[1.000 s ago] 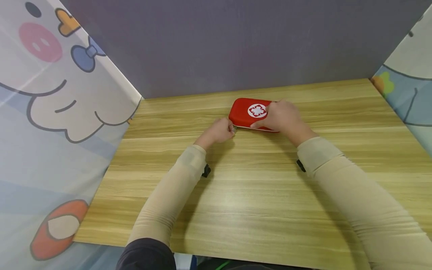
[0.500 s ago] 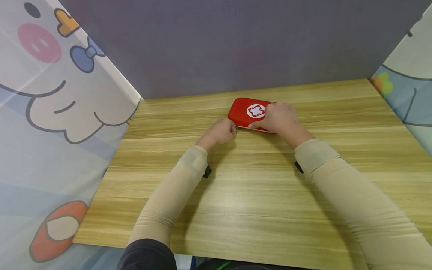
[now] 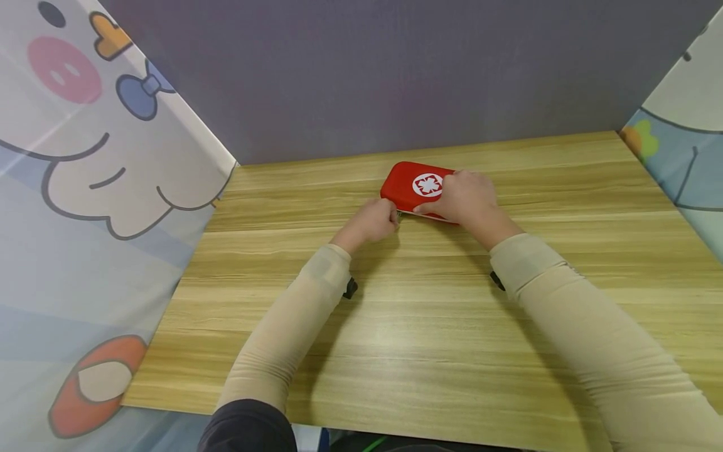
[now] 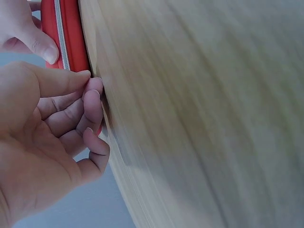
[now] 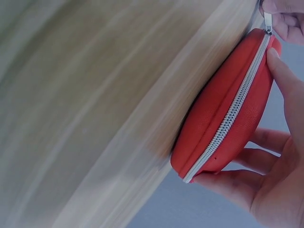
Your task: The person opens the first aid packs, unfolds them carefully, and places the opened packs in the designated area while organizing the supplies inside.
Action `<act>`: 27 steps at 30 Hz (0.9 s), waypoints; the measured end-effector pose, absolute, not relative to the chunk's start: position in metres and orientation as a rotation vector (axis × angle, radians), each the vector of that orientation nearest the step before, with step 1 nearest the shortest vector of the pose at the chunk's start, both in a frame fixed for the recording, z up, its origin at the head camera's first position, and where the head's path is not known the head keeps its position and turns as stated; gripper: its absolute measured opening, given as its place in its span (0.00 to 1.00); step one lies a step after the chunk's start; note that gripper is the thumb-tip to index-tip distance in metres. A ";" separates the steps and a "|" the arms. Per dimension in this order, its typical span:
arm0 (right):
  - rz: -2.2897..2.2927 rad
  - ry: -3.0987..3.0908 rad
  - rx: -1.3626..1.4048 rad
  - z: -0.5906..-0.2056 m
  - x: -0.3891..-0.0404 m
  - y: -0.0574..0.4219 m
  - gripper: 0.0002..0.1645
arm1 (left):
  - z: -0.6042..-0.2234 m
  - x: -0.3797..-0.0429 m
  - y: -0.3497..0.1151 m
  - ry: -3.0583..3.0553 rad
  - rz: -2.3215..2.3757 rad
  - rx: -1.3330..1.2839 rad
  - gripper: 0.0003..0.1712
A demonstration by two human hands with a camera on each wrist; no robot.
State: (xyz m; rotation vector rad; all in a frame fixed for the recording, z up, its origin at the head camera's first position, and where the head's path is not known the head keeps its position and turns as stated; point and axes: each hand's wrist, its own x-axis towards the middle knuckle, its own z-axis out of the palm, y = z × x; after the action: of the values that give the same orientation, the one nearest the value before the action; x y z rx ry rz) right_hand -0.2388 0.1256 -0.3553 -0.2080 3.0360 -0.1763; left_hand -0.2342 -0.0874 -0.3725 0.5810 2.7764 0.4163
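A red zip case (image 3: 402,183) with a white round emblem on its lid lies flat near the back of the table. My right hand (image 3: 470,198) grips its right part, thumb along the near side and fingers round the far end. With curled fingers, my left hand (image 3: 375,220) pinches the metal zip pull (image 5: 268,20) by the case's near left corner. The silver zipper (image 5: 232,111) runs along the near side with its teeth meshed in the right wrist view. In the left wrist view the left fingertips hide the pull.
The wood-grain table (image 3: 395,351) extends around the case. A grey panel (image 3: 361,75) rises behind it. Cartoon-printed cloth (image 3: 113,263) hangs at the left, with more at the right. Each wrist carries a small black camera.
My left hand has shifted slightly right, and the zip pull with it, along the case's near side. The right hand and the case have slid a little to the left.
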 end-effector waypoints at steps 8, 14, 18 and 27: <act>-0.121 3.068 -0.206 -0.355 -0.233 0.119 0.49 | -0.373 -0.235 -0.086 2.764 0.401 0.608 0.23; -0.062 3.103 -0.259 -0.358 -0.227 0.109 0.44 | -0.374 -0.231 -0.082 2.745 0.469 0.657 0.21; -0.002 3.088 -0.269 -0.354 -0.221 0.110 0.42 | -0.377 -0.230 -0.080 2.759 0.581 0.538 0.24; 0.084 2.922 -0.364 -0.334 -0.195 0.112 0.37 | -0.374 -0.233 -0.085 2.832 0.663 0.303 0.24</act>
State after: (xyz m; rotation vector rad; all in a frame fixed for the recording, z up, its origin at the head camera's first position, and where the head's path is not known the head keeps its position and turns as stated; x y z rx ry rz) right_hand -0.1946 0.1116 -0.3338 -0.3639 2.9217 0.0836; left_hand -0.2327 -0.0847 -0.3743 0.3034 2.8320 0.6634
